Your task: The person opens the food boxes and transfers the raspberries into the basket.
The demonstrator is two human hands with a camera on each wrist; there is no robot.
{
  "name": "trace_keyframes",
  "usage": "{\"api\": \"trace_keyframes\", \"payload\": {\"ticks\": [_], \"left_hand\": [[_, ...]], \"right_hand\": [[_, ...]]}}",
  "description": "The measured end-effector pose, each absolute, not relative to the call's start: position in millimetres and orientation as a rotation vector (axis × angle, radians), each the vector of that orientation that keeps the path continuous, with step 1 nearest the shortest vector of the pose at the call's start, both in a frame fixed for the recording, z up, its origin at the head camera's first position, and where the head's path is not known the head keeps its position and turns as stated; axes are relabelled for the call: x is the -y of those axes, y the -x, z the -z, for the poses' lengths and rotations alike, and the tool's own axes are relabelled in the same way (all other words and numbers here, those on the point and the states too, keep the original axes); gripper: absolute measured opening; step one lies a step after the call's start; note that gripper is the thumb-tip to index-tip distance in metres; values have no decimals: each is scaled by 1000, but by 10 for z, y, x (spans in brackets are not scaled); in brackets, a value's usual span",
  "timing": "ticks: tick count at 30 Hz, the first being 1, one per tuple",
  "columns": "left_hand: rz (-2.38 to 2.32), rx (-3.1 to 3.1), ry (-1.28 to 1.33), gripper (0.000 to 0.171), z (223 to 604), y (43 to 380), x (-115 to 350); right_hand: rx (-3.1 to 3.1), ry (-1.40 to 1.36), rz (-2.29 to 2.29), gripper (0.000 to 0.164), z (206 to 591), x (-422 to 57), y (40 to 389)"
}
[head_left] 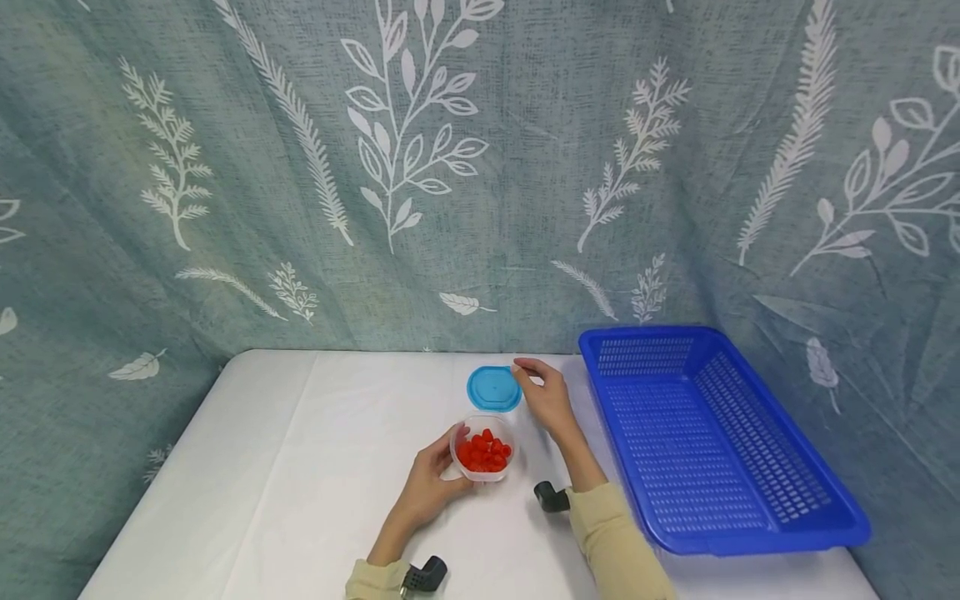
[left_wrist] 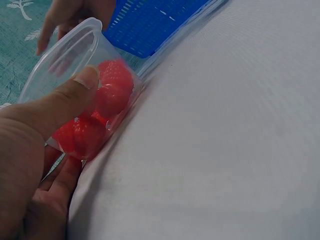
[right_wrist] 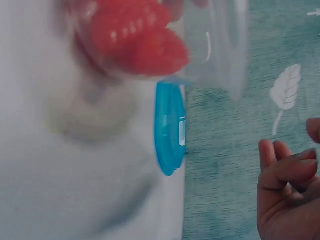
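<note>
My left hand (head_left: pixel 429 490) grips a clear plastic tub (head_left: pixel 457 461), thumb on the near side and fingers round the far left. Inside lie several red, bumpy, berry-like pieces (head_left: pixel 483 451), also seen through the wall in the left wrist view (left_wrist: pixel 112 100). The tub has no lid on it; whether its base touches the cloth I cannot tell. Just beyond it, a round blue lid (head_left: pixel 494 389) lies on the table. My right hand (head_left: pixel 546 398) hovers by the lid's right edge, fingers loosely bent and holding nothing; a gap separates it from the lid (right_wrist: pixel 170 129) in the right wrist view.
A large blue plastic basket (head_left: pixel 686 454) with slotted sides stands on the right of the table, beside my right forearm. White cloth covers the table (head_left: pixel 300 467). Behind it hangs a green curtain (head_left: pixel 525 208) with white leaf prints.
</note>
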State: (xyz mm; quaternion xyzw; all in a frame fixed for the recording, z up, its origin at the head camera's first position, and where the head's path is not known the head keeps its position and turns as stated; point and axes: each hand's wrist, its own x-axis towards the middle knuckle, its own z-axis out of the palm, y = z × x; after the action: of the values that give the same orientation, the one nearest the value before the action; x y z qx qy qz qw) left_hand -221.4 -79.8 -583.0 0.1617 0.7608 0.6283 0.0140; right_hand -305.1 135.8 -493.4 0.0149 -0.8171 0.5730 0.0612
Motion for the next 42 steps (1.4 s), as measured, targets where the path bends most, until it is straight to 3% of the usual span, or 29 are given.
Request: {"api": "trace_keyframes", "payload": {"ticks": [18, 42], "left_hand": [[-2013, -2344, -554, 86, 5853, 2230, 816], [-2057, -2305, -569, 84, 5886, 2242, 802]], "right_hand": [[2574, -554, -1742, 29, 4881, -1393, 2636], [2833, -716, -1569, 26, 5060, -1311, 2344]]}}
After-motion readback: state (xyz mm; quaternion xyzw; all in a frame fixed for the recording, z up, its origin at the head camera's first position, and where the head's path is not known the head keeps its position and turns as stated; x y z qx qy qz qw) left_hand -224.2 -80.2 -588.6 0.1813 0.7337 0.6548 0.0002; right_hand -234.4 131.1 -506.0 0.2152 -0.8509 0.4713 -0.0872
